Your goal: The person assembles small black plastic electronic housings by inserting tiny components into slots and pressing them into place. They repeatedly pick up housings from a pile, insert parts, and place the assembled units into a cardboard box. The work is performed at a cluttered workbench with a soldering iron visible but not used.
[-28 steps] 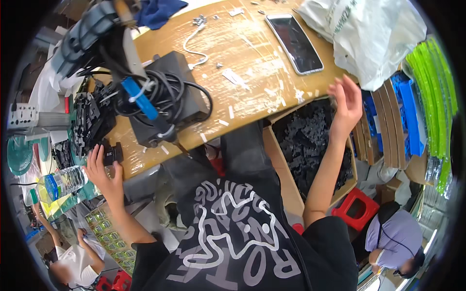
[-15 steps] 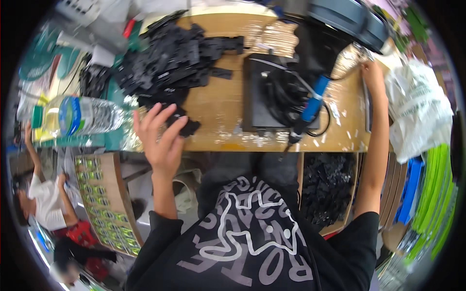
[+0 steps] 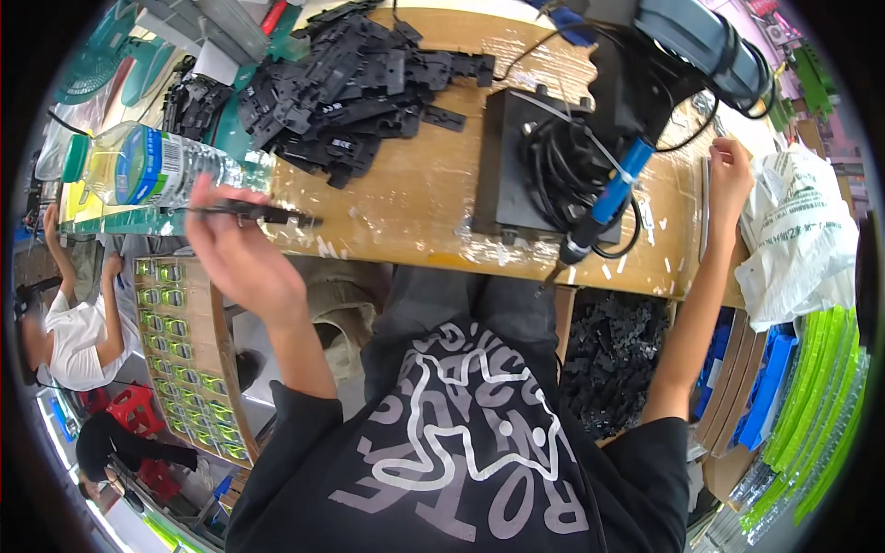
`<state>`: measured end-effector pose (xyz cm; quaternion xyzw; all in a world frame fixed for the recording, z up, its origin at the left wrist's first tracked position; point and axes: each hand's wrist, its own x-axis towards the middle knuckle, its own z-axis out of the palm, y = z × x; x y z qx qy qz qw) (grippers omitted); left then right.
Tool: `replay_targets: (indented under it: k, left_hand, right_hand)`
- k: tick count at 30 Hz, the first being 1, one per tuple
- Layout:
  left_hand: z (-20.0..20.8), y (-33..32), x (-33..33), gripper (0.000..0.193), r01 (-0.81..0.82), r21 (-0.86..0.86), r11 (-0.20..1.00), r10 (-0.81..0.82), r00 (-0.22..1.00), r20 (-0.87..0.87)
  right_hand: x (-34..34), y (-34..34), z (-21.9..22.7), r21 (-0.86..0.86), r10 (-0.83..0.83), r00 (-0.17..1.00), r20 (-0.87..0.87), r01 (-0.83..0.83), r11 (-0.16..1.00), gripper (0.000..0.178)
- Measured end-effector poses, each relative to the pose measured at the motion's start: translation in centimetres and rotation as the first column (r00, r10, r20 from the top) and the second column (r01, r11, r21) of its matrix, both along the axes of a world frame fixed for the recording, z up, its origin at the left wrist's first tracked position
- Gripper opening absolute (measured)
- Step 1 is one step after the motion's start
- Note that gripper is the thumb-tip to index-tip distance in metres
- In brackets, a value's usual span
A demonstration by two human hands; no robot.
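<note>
My left hand [image 3: 241, 263] is raised at the front left of the bench, its fingers closed on a thin, flat black plastic part [image 3: 263, 213]. Behind it lies a heap of similar black plastic parts [image 3: 346, 97]. A large clear water bottle [image 3: 152, 164] with a green cap leans close by on its left. At the bench's right side, my right hand [image 3: 730, 175] has its fingers curled together beside a white plastic bag [image 3: 800, 230]; whatever it grips is too small to make out. Between my hands, a blue-handled electric screwdriver or similar tool [image 3: 613, 195] hangs tip downward.
A black box [image 3: 498, 175] with coiled cable stands right of centre. Below the bench edge sits a carton of black parts [image 3: 613, 369]. Green strips [image 3: 816, 415] and blue trays [image 3: 765, 387] are stacked at right. A tray of small green items [image 3: 180, 359] and other people are at left.
My left hand has gone from open near the heap to closed on a black part, moving left and toward me. My right hand has shifted slightly lower. The whole view has turned a little.
</note>
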<state>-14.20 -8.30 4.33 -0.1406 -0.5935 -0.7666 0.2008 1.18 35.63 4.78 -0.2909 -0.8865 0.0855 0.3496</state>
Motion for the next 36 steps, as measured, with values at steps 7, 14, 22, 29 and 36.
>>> replay_targets:
  k: [7,14,22,29,36]
  left_hand:
    - [0.6,0.5,4.7,0.032,0.532,0.406,0.743,-0.669,0.622,0.408]
    - [-0.8,4.5,12.9,0.047,0.472,0.853,0.223,-0.940,-0.127,0.316]
    - [-1.0,7.2,14.8,0.023,0.580,0.814,0.036,-0.779,-0.494,0.386]
    - [-1.7,8.2,14.9,0.021,0.686,0.728,-0.017,-0.732,-0.504,0.458]
    - [-1.8,8.1,14.4,0.024,0.719,0.692,-0.069,-0.672,-0.546,0.500]
  right_hand:
    - [6.5,-9.4,-0.8,-0.361,-0.059,0.919,-0.391,-0.094,0.928,0.007]
    - [10.1,-17.4,-2.2,-0.567,-0.219,0.752,-0.622,-0.240,0.788,0.015]
    - [11.4,-22.6,-1.8,-0.720,0.040,0.759,-0.650,-0.632,0.287,0.016]
    - [10.7,-22.4,-2.5,-0.708,0.178,0.725,-0.665,-0.688,0.156,0.017]
    - [10.7,-21.8,-2.4,-0.781,0.274,0.745,-0.608,-0.623,-0.039,0.016]
